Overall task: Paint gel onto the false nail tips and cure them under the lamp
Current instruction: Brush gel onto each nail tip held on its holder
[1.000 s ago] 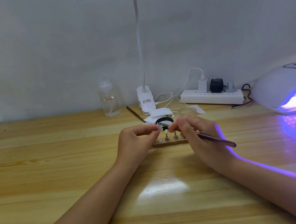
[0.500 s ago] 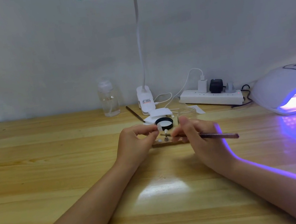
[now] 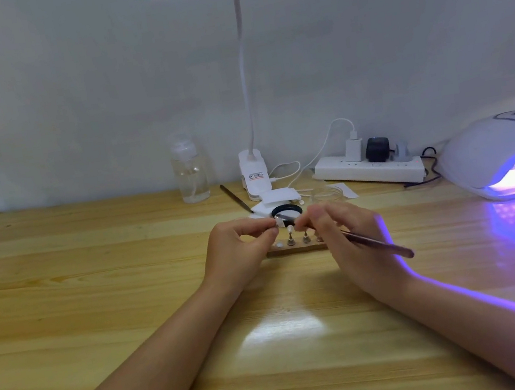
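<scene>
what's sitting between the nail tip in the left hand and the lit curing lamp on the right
The right hand and the brush it holds lie across the direct line from the nail tip, pinched by the left hand, to the curing lamp. Past them only bare table shows.

White curing lamp (image 3: 492, 151) with purple glow; dark brush (image 3: 378, 244); pale striped wooden table (image 3: 95, 288); black-rimmed jar (image 3: 287, 212)

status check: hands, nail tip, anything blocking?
Left hand pinches a nail tip. Right hand grips the brush, bristles at the tip. Curing lamp lit, path clear.
</scene>
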Demonstrator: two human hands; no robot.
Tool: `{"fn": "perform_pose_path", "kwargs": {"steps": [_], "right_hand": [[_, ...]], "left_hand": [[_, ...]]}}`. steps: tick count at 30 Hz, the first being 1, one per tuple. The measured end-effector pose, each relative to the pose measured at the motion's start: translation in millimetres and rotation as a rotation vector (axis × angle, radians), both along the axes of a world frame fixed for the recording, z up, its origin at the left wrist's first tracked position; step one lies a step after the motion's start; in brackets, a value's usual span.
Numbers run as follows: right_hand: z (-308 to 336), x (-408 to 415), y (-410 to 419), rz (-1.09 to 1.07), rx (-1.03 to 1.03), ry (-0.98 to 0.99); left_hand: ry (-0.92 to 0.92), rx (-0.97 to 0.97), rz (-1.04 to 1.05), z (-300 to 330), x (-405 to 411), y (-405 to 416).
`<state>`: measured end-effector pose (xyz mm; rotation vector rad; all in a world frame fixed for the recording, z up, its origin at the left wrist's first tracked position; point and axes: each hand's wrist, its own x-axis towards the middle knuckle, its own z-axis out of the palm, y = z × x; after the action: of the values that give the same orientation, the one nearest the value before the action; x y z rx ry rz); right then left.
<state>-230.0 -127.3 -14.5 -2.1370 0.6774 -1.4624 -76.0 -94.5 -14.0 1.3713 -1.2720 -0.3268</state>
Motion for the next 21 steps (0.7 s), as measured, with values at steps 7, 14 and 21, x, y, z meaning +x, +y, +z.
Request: {"fn": "perform_pose_path", "kwargs": {"steps": [7, 14, 21], "right_hand": [[-3.3, 0.0, 0.9, 0.090, 0.149, -0.118], [-3.2, 0.3, 0.9, 0.083, 0.189, -0.122], [-0.9, -0.9, -0.2, 0.045, 0.095, -0.066]], "left_hand": [[-0.021, 0.009, -0.022, -0.7, 1.1, -1.2], [-0.036, -0.011, -0.070, -0.8, 1.3, 0.0], [-0.021, -0.022, -0.081, -2.1, 1.8, -2.3]]}}
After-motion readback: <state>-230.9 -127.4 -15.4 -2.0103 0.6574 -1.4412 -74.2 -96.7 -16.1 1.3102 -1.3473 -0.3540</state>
